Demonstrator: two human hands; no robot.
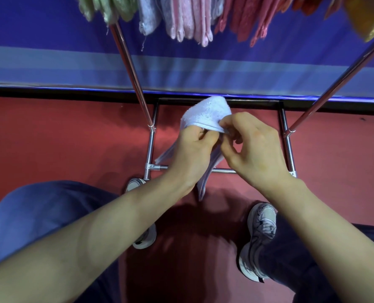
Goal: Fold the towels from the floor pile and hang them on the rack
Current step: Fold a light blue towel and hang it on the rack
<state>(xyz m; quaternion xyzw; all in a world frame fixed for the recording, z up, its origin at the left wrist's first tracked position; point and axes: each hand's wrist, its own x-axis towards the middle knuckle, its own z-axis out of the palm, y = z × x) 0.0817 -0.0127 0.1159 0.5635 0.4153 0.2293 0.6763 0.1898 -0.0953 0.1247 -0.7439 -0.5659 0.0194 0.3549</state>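
Overhead, hung towels (188, 20); rack poles (132, 73) flank towel (205, 114).

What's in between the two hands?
The pale blue terry towel: the left hand and right hand hold its folded edge between them, shown in the head view.

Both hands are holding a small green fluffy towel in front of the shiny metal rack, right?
No, the small fluffy towel is pale lavender, not green. The head view shows the left hand and the right hand both holding it in front of the shiny metal rack.
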